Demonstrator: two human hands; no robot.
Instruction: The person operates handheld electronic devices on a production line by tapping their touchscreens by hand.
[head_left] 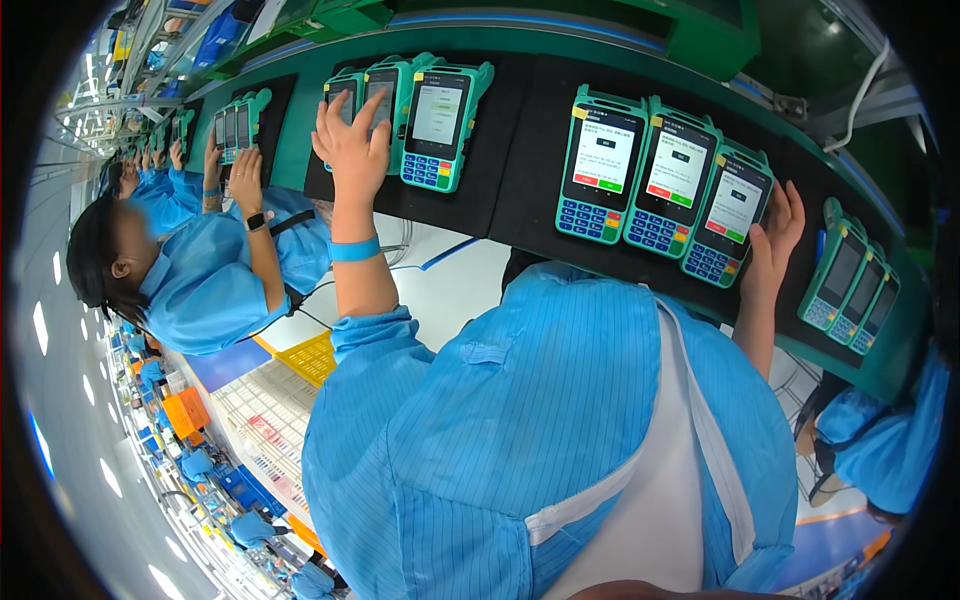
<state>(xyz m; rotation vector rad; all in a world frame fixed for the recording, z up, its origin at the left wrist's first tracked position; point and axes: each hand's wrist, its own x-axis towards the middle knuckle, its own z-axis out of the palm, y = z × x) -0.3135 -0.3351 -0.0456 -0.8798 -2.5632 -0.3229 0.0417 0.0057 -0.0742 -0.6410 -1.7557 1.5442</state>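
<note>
Hands well apart, the person reaches over two groups of handheld payment terminals. From where I stand, the left hand (357, 160) has its fingers spread over the left trio of terminals (428, 115); whether a fingertip touches a screen, I can't tell. The right hand (774, 240) lies along the outer edge of the right trio of terminals (670, 178), its thumb near the end unit's front; I can't make out whether it grips.

Biggest in sight is the person's striped blue coat (480, 420), which hides much of the space below. Beyond it curves the green worktop (300, 130), with both trios lying on black mats (520, 160). To the left a co-worker (215, 285), also in blue, has hands at another trio of terminals (238, 125). Above the worktop hangs a green box-like fixture (712, 42). Over at the far right lies one more dark-screened set of terminals (850, 282).

In the right trio all three screens are lit, and the units sit side by side. In the left one, the spread hand blocks the lower parts of two units, while the third shows whole.

Smaller things: a yellow crate (308, 358) behind the left elbow, a white cable (866, 95) dangling at upper right, a blue wristband (355, 249), and the co-worker's dark watch (256, 221).
</note>
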